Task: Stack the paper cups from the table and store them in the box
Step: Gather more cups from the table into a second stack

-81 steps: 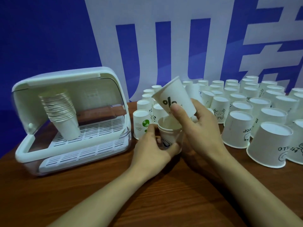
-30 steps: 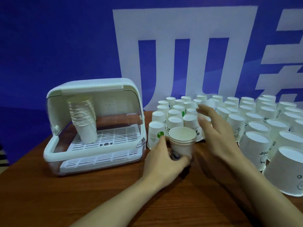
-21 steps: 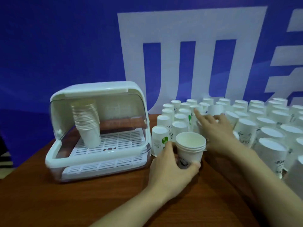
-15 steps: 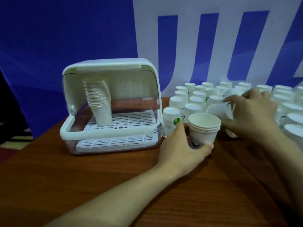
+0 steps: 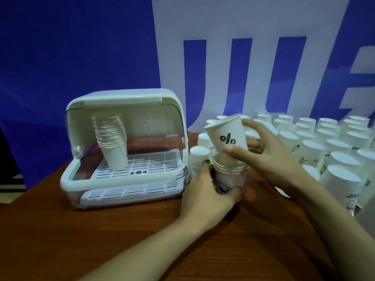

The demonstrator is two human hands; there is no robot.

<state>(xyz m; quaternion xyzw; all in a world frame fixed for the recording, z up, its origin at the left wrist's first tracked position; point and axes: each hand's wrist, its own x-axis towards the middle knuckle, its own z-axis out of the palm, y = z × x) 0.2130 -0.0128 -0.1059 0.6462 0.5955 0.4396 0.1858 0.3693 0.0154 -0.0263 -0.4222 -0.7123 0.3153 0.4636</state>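
At the left of the frame the white plastic storage box (image 5: 125, 147) sits on the brown wooden table (image 5: 81, 240), its domed lid swung up and back. Inside, on the upper slatted tray (image 5: 146, 165), stands a tall stack of paper cups (image 5: 111, 142), mouths up and leaning slightly left. A second slatted tray (image 5: 129, 192) shows below, behind the clear front wall.

Just right of the box, in the middle of the frame, the left hand (image 5: 205, 197) wraps its fingers around a short stack of cups (image 5: 230, 177) standing mouth-up on the table, holding it by the lower wall. Directly above, the right hand (image 5: 269, 159) grasps a single paper cup (image 5: 228, 134) marked with a percent-like sign, thumb on the front and fingers behind. That cup is tilted, mouth toward the upper left, its base lowered into the mouth of the short stack.

Across the right side, many upside-down paper cups (image 5: 341, 163) stand in close rows on the table, some with small printed drawings. Behind everything hangs a blue and white banner (image 5: 253, 57).
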